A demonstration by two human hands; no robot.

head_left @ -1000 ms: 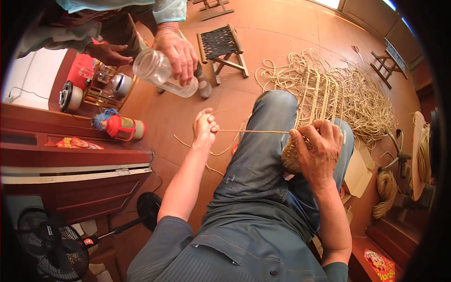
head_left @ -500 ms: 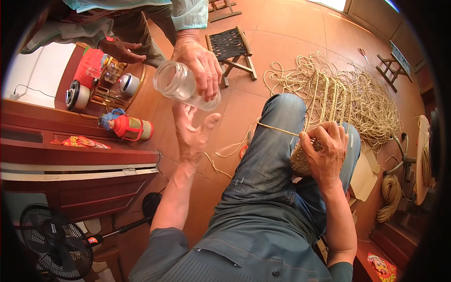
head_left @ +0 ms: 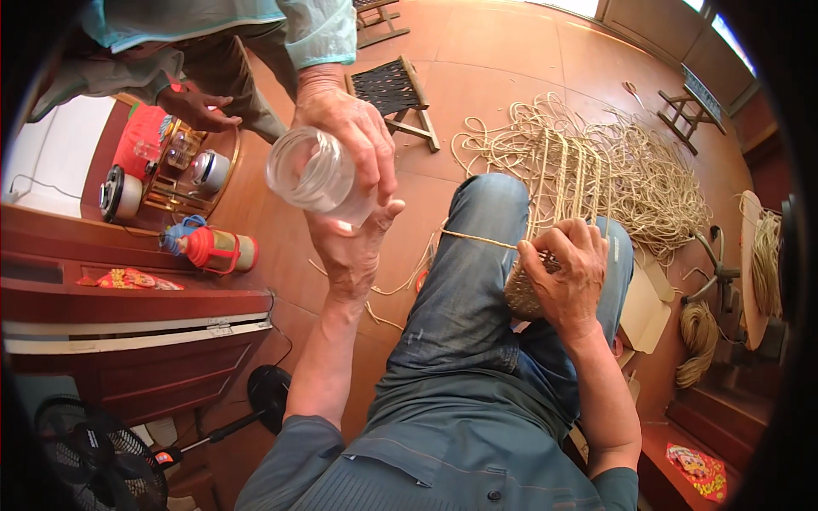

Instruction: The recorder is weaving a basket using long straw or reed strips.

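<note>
A clear glass jar (head_left: 313,175) is held between a co-worker's hand (head_left: 354,128), which grips it from above, and my left hand (head_left: 345,255) at its underside. My left palm lies against the lower end, thumb bent up beside the co-worker's fingers; its other fingers are mostly hidden behind the glass. Between my knees, my right hand (head_left: 571,268) is closed on a woven straw-cord piece (head_left: 521,294), covering much of it. A single cord (head_left: 481,239) runs from there across my left thigh. Several taut cords (head_left: 562,175) stretch from the piece toward a loose pile.
Tangled straw cord (head_left: 656,183) spreads over the floor ahead. A black-webbed stool (head_left: 388,89) stands beside the co-worker. At left are a red thermos (head_left: 223,251), a red cabinet (head_left: 170,366) and a fan (head_left: 102,460). A cord coil (head_left: 699,341) lies at right.
My left hand has moved up against the jar, and the jar's mouth has tipped more toward me. The co-worker's hand still grips it. My right hand stays on the woven piece.
</note>
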